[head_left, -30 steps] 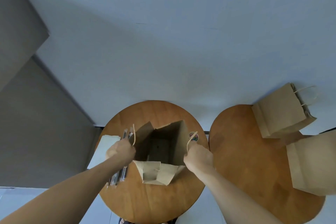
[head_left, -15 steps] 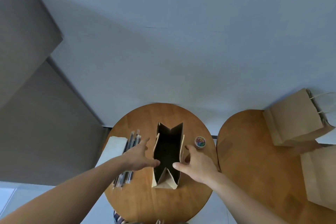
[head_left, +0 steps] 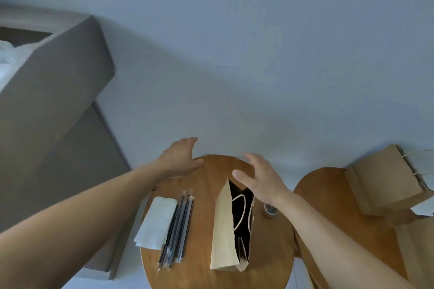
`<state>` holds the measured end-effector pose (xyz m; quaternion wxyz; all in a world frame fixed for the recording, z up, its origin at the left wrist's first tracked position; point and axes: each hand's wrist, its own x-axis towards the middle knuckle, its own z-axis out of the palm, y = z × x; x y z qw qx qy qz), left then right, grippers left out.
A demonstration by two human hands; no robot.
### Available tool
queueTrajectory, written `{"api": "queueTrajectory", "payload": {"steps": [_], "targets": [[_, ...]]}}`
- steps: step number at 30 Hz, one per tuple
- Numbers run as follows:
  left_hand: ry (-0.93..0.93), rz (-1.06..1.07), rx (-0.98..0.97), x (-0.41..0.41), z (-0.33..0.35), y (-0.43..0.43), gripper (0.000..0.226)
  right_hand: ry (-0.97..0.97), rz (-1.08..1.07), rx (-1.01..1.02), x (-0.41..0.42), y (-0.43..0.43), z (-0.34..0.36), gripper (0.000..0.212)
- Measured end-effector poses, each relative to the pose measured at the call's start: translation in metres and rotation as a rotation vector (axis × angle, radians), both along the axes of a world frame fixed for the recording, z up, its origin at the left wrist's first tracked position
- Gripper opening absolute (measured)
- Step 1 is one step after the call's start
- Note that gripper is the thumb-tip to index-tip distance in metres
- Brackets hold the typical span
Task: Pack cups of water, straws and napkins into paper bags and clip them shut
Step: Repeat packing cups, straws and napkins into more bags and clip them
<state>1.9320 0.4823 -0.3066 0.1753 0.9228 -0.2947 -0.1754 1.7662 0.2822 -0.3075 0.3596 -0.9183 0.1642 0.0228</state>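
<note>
An open brown paper bag (head_left: 224, 230) stands on the round wooden table (head_left: 202, 272), its dark inside and cord handles showing. Wrapped straws (head_left: 178, 225) lie to its left beside a stack of white napkins (head_left: 156, 225). A small tub of clips (head_left: 270, 210) sits right of the bag, partly hidden by my right forearm. My left hand (head_left: 182, 159) reaches past the table's far edge with fingers spread and holds nothing. My right hand (head_left: 260, 178) hovers above the bag's far end, fingers spread, empty. No cups are in view.
A second round wooden table (head_left: 328, 206) at the right carries two brown paper bags (head_left: 387, 178), one (head_left: 420, 248) cut off by the frame edge. A grey upholstered bed frame (head_left: 54, 105) fills the left. The pale floor lies beyond the tables.
Both hands let go of the bag's sides and moved forward past it toward the table's far edge. The view tilted, so the bag now sits lower in the frame.
</note>
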Motion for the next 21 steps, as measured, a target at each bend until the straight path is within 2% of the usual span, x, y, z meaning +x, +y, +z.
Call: {"api": "queueTrajectory", "payload": {"steps": [3, 6, 13, 21], "targets": [[-0.156, 0.063, 0.045, 0.024, 0.049, 0.02, 0.079, -0.059, 0.108, -0.113, 0.046, 0.016, 0.027, 0.071], [-0.252, 0.124, 0.049, 0.041, 0.096, 0.051, 0.077, -0.096, 0.197, -0.183, 0.09, 0.036, 0.062, 0.071], [-0.385, 0.303, -0.008, 0.053, 0.168, 0.131, 0.076, -0.229, 0.368, -0.328, 0.164, 0.103, 0.136, 0.07], [-0.5, 0.504, -0.105, 0.064, 0.225, 0.222, 0.071, -0.413, 0.537, -0.372, 0.217, 0.204, 0.205, 0.061]]}}
